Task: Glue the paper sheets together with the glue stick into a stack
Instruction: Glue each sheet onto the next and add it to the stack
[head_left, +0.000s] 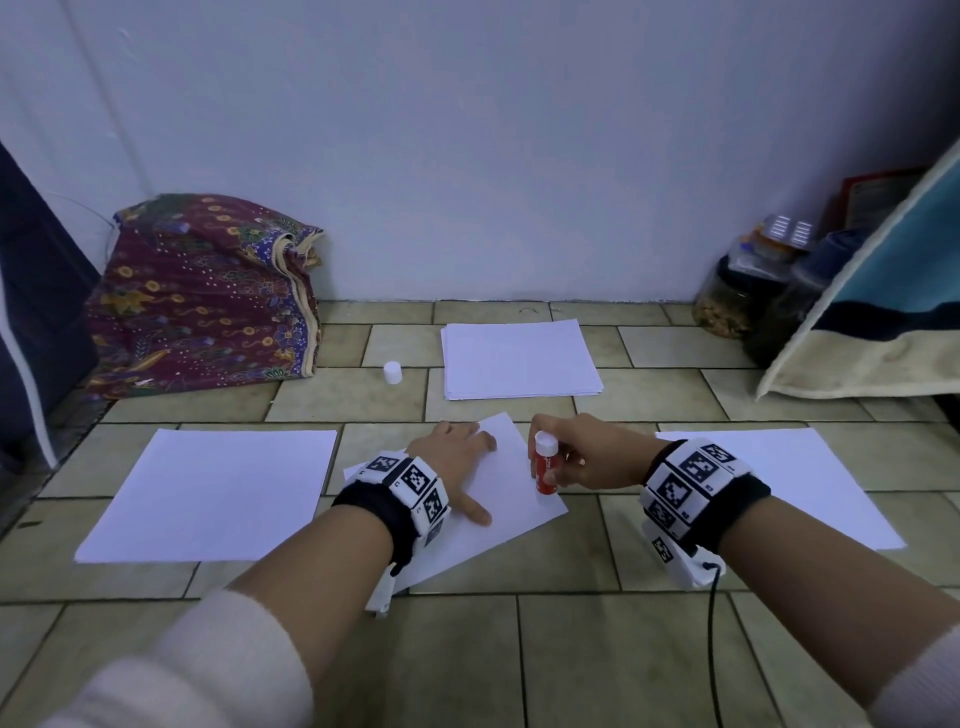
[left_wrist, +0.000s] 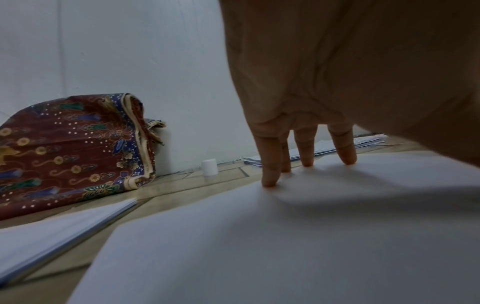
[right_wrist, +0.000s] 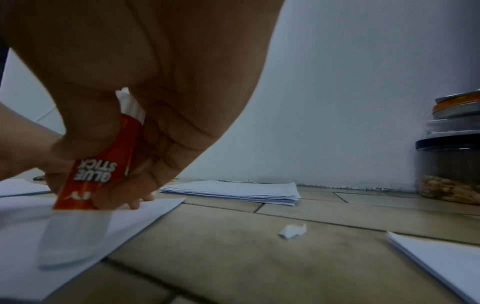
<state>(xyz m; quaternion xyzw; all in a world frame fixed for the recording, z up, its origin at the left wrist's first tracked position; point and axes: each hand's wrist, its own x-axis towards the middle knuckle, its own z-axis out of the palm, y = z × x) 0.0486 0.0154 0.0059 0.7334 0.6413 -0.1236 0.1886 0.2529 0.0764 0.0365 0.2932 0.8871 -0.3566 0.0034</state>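
A white paper sheet (head_left: 511, 512) lies skewed on the tiled floor in front of me. My left hand (head_left: 457, 457) rests flat on it, fingers (left_wrist: 306, 152) spread and pressing the paper (left_wrist: 259, 246). My right hand (head_left: 571, 460) grips a red glue stick (head_left: 545, 465) upside down, its glue end down on the sheet's right edge. In the right wrist view the glue stick (right_wrist: 98, 164) stands on the sheet (right_wrist: 78, 236) between my thumb and fingers. The white cap (head_left: 392, 372) stands apart on the floor, far left of the back paper pile.
A pile of sheets (head_left: 519, 358) lies near the wall, another sheet (head_left: 213, 493) on the left and one (head_left: 810, 483) on the right. A patterned cloth bundle (head_left: 202, 296) sits back left, jars (head_left: 737, 296) back right. A small paper scrap (right_wrist: 292, 230) lies on the tiles.
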